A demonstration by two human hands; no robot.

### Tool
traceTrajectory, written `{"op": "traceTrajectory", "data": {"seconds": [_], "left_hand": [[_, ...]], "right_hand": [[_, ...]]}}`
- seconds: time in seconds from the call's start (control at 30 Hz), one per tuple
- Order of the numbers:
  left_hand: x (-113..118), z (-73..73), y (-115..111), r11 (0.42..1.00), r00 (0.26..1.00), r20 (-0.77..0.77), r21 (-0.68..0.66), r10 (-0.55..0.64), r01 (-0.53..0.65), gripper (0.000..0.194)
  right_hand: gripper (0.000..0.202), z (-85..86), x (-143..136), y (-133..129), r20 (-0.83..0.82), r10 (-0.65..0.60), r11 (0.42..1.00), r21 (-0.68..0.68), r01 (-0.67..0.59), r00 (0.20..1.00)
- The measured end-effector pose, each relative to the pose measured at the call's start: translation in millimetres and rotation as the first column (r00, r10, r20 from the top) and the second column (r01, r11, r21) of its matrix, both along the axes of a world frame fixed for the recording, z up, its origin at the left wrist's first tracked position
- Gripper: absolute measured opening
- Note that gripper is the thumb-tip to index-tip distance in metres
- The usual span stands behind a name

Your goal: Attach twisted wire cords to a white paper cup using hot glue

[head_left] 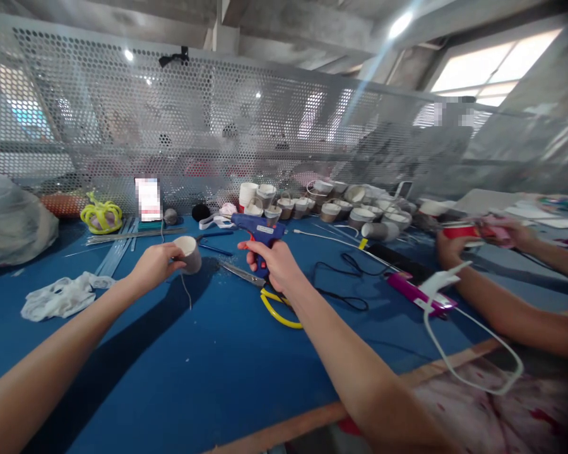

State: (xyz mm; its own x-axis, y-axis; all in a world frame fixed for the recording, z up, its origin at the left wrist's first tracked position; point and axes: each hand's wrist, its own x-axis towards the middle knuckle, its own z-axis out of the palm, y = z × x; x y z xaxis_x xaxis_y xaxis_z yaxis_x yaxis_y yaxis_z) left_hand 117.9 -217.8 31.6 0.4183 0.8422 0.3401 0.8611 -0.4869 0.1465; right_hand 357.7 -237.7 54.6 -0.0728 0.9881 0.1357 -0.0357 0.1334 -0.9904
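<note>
My left hand (156, 266) is closed on the side of a small paper cup (189, 255), whose pale rim faces up and whose wall looks grey. A thin grey cord (186, 293) hangs from under the cup onto the table. In my right hand (279, 261) is a blue glue gun (260, 228), gripped by its handle, its nozzle pointing left above the table. Below that hand lie scissors (279, 312) with yellow handles, blades toward the left. Dark blue-handled pliers (218, 236) rest between the cup and the glue gun.
Many grey-wrapped cups (360, 216) stand along the perforated metal screen (265, 120). A lit phone (148, 199), clear glue sticks (118, 252) and a white cloth (59, 296) are at left. Right are a purple power strip (419, 293), cables and a co-worker's hands (454, 246) with a red cup.
</note>
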Motion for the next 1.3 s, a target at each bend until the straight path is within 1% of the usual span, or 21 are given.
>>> {"op": "traceTrajectory", "data": {"seconds": [0.1,0.17,0.23,0.27,0.3,0.33,0.37,0.4,0.43,0.47,0.5,0.53,0.57,0.6,0.7,0.77,0.87,1.0,1.13,1.3], "left_hand": [[6,-4.3,13,1.000,0.999,0.035,0.003,0.004,-0.004,0.016],[11,-4.4,15,0.999,0.997,0.071,0.038,0.024,-0.026,0.025],[14,-2.0,10,0.996,0.983,0.181,0.079,0.030,-0.045,0.035],[15,0.0,5,0.996,0.962,0.271,0.084,0.016,-0.040,0.036],[16,2.3,-1,0.997,0.924,0.381,0.071,-0.001,-0.029,0.035],[17,5.0,-8,1.000,0.869,0.495,0.030,-0.022,0.008,0.033],[18,7.8,-16,0.998,0.796,0.604,-0.032,-0.026,0.057,0.032],[20,10.8,-25,0.984,0.713,0.701,-0.131,0.003,0.124,0.031],[21,13.8,-34,0.945,0.624,0.779,-0.243,0.056,0.218,0.030],[23,16.6,-42,0.900,0.513,0.850,-0.309,0.118,0.306,0.028],[24,19.0,-50,0.859,0.402,0.899,-0.339,0.175,0.384,0.026],[25,20.9,-57,0.823,0.312,0.922,-0.354,0.228,0.444,0.024],[26,21.9,-63,0.793,0.250,0.930,-0.361,0.269,0.490,0.023],[26,22.1,-68,0.771,0.208,0.929,-0.370,0.306,0.519,0.022],[25,18.2,-73,0.755,0.116,0.926,-0.361,0.359,0.547,0.016],[24,14.4,-72,0.764,0.076,0.926,-0.350,0.370,0.542,0.015],[23,11.3,-71,0.781,0.052,0.925,-0.347,0.377,0.520,0.015],[23,11.6,-71,0.784,0.051,0.921,-0.358,0.387,0.508,0.015],[23,12.0,-72,0.779,0.055,0.924,-0.350,0.378,0.520,0.014],[23,11.8,-73,0.783,0.074,0.927,-0.352,0.368,0.513,0.013]], "right_hand": [[0.018,-0.4,-5,-4,0.004,0.035,0.999,-0.027,-0.035,0.999],[0.017,-0.5,-7,-7,-0.009,0.044,0.998,-0.045,-0.044,0.999],[0.015,0.0,-8,-9,-0.052,0.046,0.998,-0.044,-0.048,0.998],[0.015,0.5,-9,-10,-0.074,0.050,0.998,-0.040,-0.053,0.996],[0.016,1.2,-9,-12,-0.091,0.060,0.997,-0.034,-0.063,0.994],[0.018,2.0,-10,-14,-0.101,0.077,0.996,-0.028,-0.080,0.992],[0.019,3.1,-11,-16,-0.102,0.099,0.995,-0.019,-0.101,0.990],[0.018,4.2,-12,-18,-0.094,0.124,0.992,-0.007,-0.125,0.988],[0.017,5.4,-13,-21,-0.084,0.145,0.989,0.011,-0.144,0.986],[0.015,6.6,-14,-23,-0.070,0.160,0.987,0.031,-0.158,0.985],[0.014,7.5,-16,-26,-0.052,0.171,0.984,0.054,-0.168,0.984],[0.013,8.2,-17,-28,-0.026,0.180,0.981,0.075,-0.177,0.983],[0.013,8.6,-19,-30,0.003,0.185,0.978,0.093,-0.184,0.983],[0.013,8.6,-20,-32,0.035,0.186,0.976,0.106,-0.189,0.982],[0.014,7.4,-23,-38,0.137,0.161,0.975,0.131,-0.179,0.977],[0.015,6.8,-23,-42,0.194,0.131,0.975,0.153,-0.161,0.972],[0.018,7.8,-22,-46,0.274,0.090,0.975,0.174,-0.141,0.958],[0.023,10.3,-22,-49,0.370,0.066,0.973,0.182,-0.142,0.927],[0.023,10.2,-23,-49,0.388,0.048,0.969,0.205,-0.137,0.920],[0.023,9.6,-23,-49,0.409,0.042,0.972,0.195,-0.133,0.911]]}}
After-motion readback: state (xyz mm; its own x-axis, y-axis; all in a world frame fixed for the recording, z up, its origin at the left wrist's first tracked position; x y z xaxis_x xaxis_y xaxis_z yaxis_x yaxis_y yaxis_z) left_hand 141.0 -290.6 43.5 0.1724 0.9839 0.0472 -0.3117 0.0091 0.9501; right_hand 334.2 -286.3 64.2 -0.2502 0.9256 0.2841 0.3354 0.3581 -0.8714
